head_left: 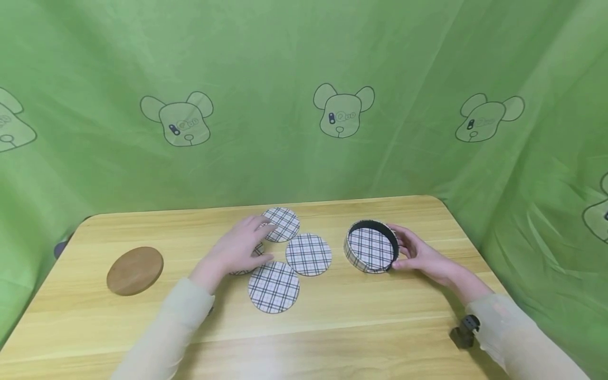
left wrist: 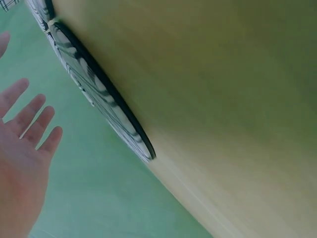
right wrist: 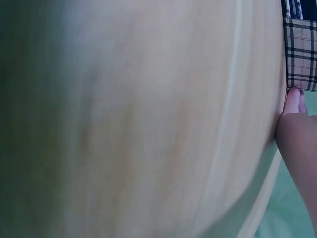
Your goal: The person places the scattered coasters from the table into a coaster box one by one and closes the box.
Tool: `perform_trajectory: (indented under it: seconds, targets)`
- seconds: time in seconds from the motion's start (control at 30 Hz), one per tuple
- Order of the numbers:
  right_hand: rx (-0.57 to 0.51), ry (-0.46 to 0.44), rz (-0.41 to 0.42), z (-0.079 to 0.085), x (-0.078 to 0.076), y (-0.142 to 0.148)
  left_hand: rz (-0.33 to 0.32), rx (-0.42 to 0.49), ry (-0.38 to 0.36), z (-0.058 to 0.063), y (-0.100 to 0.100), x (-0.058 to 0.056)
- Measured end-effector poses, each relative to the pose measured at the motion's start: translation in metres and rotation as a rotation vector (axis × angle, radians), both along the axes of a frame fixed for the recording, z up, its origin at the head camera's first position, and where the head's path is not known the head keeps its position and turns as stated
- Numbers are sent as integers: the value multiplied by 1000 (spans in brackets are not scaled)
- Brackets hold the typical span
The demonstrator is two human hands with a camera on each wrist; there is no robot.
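My left hand [head_left: 240, 245] hovers over a group of round plaid coasters, fingers spread; in the left wrist view its fingers [left wrist: 37, 116] stretch out with nothing held. One coaster [head_left: 244, 269] is partly hidden beneath that hand. Around it lie a far coaster [head_left: 283, 226], a right one [head_left: 309, 254] and a near one [head_left: 274, 287]. On the right, my right hand [head_left: 420, 256] holds the side of a round plaid coaster holder [head_left: 356, 258], thumb at the near side and fingers behind. Plaid shows inside the holder; whether it is a coaster or its floor cannot be told.
A brown round disc [head_left: 135, 271] lies at the left of the wooden table [head_left: 351, 338]. Green cloth [head_left: 266, 105] with bear-head drawings hangs behind and at the sides. A small black device [head_left: 464, 331] sits by the right sleeve.
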State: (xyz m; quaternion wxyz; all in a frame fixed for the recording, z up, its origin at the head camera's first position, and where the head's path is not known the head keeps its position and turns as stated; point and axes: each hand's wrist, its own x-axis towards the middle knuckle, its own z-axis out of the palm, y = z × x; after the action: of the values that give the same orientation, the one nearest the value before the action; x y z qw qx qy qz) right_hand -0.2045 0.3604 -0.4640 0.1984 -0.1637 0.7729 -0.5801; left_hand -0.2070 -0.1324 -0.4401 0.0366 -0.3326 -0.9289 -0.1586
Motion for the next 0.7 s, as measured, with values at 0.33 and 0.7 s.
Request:
perform_trajectory:
  seconds: [0.33, 0.7]
  targets:
    - [-1, 16, 5, 1, 1, 0, 4, 31, 9, -1, -21, 8]
    - [14, 7, -5, 1, 0, 0, 20, 15, 12, -4, -47, 14]
